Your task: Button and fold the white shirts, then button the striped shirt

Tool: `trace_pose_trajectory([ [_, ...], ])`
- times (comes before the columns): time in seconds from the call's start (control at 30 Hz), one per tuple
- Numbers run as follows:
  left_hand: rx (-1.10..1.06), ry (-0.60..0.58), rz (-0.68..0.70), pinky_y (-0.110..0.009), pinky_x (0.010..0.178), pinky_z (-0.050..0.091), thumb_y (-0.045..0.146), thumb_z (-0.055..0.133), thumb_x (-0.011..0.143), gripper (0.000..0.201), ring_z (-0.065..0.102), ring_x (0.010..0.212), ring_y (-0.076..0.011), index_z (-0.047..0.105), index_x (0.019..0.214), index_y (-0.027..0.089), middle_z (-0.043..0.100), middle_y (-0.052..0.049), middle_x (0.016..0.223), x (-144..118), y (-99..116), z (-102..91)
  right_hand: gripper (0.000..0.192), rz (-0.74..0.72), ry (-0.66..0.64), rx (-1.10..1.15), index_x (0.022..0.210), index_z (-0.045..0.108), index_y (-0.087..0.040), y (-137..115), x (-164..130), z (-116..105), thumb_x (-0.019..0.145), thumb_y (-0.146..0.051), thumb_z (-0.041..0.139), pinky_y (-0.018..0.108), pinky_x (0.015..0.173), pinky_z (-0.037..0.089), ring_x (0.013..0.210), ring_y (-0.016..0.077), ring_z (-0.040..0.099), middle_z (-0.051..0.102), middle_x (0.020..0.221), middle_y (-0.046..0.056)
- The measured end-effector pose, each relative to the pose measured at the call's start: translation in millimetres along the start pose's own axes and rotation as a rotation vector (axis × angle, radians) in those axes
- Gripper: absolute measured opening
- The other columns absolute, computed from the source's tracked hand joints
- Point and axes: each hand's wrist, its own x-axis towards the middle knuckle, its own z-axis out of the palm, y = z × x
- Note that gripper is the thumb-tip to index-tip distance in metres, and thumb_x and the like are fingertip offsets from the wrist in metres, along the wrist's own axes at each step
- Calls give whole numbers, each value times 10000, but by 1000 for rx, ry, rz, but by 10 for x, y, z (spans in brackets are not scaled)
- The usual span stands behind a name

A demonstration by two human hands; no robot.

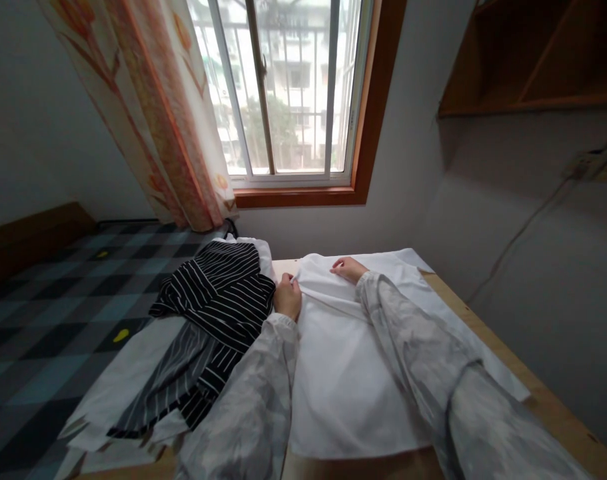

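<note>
A white garment [350, 380] lies spread flat, with a raised crease running across its upper part. At its upper left edge my left hand [288, 298] is closed, thumb and fingers pinching the white cloth. Farther right, my right hand [350, 269] rests over the top part of the garment with its fingers drawn together. Whether cloth is caught between those fingertips is too small to make out. Just left of my left hand sits a heap of black-and-white striped clothing [223, 287], with white cloth [128, 373] beneath it.
The garment lies on a wooden board [558, 413], whose right edge runs along the wall. A bed with a checked sheet [28, 333] is on the left. Ahead are a window [293, 93] and a flowered curtain [158, 120]. A wooden shelf [528, 67] hangs upper right.
</note>
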Motion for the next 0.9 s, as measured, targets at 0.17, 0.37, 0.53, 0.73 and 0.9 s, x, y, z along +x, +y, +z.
trace_pose_trajectory([
  [0.17,-29,1,-17,-329,880,519,236,532,1089,221,765,1095,-285,679,1245,183,806,-159,1149,-32,9,-13,215,15,-11,15,876,741,-123,-17,173,165,804,-286,861,255,662,423,700,158,595,681,700,14],
  [0.37,-32,-4,-22,-340,869,515,237,513,1099,225,768,1077,-294,674,1238,166,805,-171,1128,-56,17,-11,216,-34,161,42,880,658,-175,-40,253,123,942,-372,720,251,763,449,812,166,613,720,833,46],
  [0.53,-25,16,-22,-324,859,502,204,527,1088,197,767,1061,-278,673,1214,169,801,-161,1099,-42,0,26,310,-59,183,84,930,637,-215,-11,127,160,925,-505,747,252,759,488,836,181,635,731,868,35],
  [0.73,-27,30,-13,-323,842,498,194,541,1081,188,764,1050,-278,668,1218,169,798,-160,1115,-32,-9,28,493,-74,-83,203,884,734,-172,110,-155,-82,685,-553,977,282,645,531,735,212,684,769,811,75],
  [0.9,-27,35,-4,-326,838,499,205,541,1084,176,763,1042,-280,670,1200,176,800,-159,1108,-23,-11,21,568,-66,-34,293,893,730,-165,199,-263,-394,762,-695,883,239,557,460,652,149,598,708,738,37],
])
